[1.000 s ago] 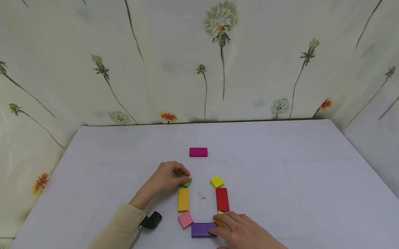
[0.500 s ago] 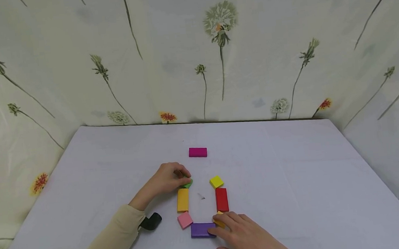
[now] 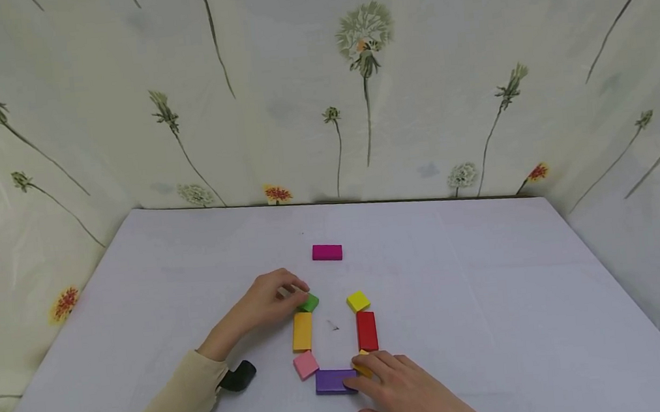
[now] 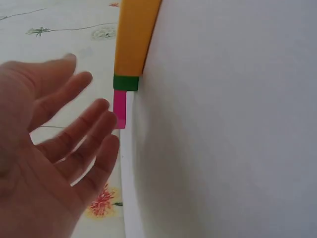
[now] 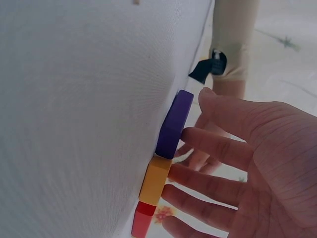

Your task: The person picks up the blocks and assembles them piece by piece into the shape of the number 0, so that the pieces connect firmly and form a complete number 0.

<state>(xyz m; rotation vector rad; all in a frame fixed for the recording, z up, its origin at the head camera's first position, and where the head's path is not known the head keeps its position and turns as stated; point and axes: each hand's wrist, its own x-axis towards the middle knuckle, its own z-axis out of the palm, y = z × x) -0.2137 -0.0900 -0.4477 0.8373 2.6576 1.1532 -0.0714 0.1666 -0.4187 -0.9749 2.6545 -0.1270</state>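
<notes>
Coloured blocks lie on the table in a U shape in the head view. My left hand (image 3: 272, 297) is beside the green block (image 3: 310, 302), its fingers relaxed and apart in the left wrist view, nothing between them. Just below the green one is an orange-yellow block (image 3: 302, 332), then a pink block (image 3: 306, 365). My right hand (image 3: 407, 386) rests with extended fingers on the purple block (image 3: 331, 382) and a small orange block (image 5: 155, 181), which the fingers partly cover in the head view. The red block (image 3: 367, 330) and yellow block (image 3: 358, 301) continue up the right side.
A magenta block (image 3: 327, 253) lies alone farther back on the white-covered table (image 3: 491, 296). A black camera mount (image 3: 240, 376) sticks out from the left wrist. Flower-printed cloth (image 3: 292, 104) hangs behind the table's far edge.
My left hand has let go of the green block and drawn back slightly to the left, leaving more of the block showing. My right hand has stayed in place.
</notes>
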